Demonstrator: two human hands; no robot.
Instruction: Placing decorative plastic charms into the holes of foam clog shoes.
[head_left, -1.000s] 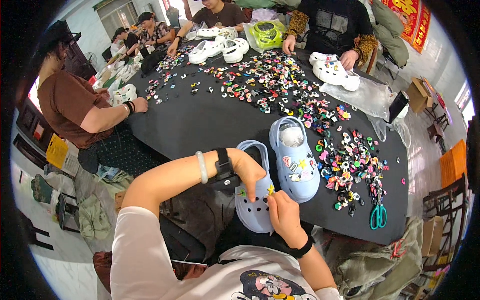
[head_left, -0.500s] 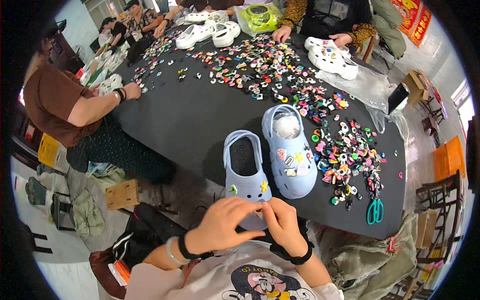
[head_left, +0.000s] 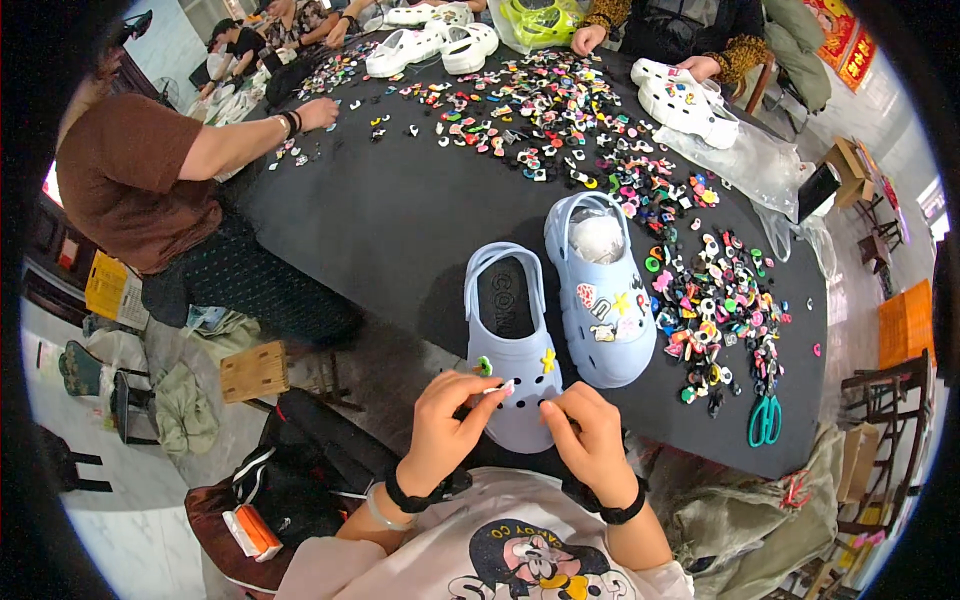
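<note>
Pinches a small pale charm point(head_left: 507, 387) in left hand point(head_left: 450, 418) above a blue clog point(head_left: 515, 353) at the table's point(head_left: 370, 230) near edge; curls right hand point(head_left: 592, 425) half-open by its toe, cannot tell if gripping. Has decorated clog point(head_left: 622, 350) just right, white clogs point(head_left: 404, 53) far.

the left clog point(head_left: 515, 345) is sitting beside the right clog point(head_left: 612, 345); a charm pile point(head_left: 705, 335) is lying to their right on the table point(head_left: 370, 220), scissors point(head_left: 765, 421) are resting at its near end, more clogs point(head_left: 403, 52) are standing across the far side.
</note>
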